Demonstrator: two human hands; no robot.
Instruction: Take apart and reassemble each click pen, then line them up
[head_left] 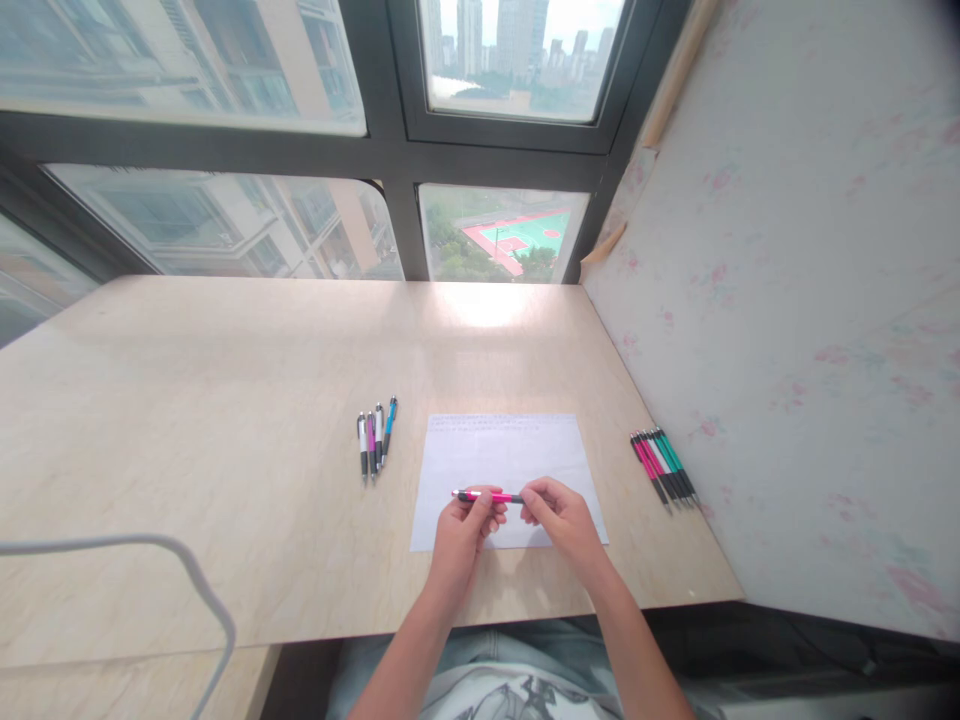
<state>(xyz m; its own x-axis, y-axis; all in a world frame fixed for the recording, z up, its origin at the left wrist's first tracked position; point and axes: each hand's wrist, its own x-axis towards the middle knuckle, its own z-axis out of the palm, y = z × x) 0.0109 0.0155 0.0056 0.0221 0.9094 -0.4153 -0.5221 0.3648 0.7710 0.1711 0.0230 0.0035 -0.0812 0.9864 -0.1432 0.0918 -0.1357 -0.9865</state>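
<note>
A pink ballpoint pen with a dark grip lies level between my two hands, above the lower part of a white sheet of paper. My left hand is closed round its barrel, thumb on top. At the pen's tip end, the fingers of my right hand pinch the dark part; the tip itself is hidden. Small rows of writing run along the paper's top edge.
Left of the paper lie several pens in white, purple and blue. Several pink, white and green pens line up by the papered wall. A grey cable loops over the table's left front. Windows stand behind.
</note>
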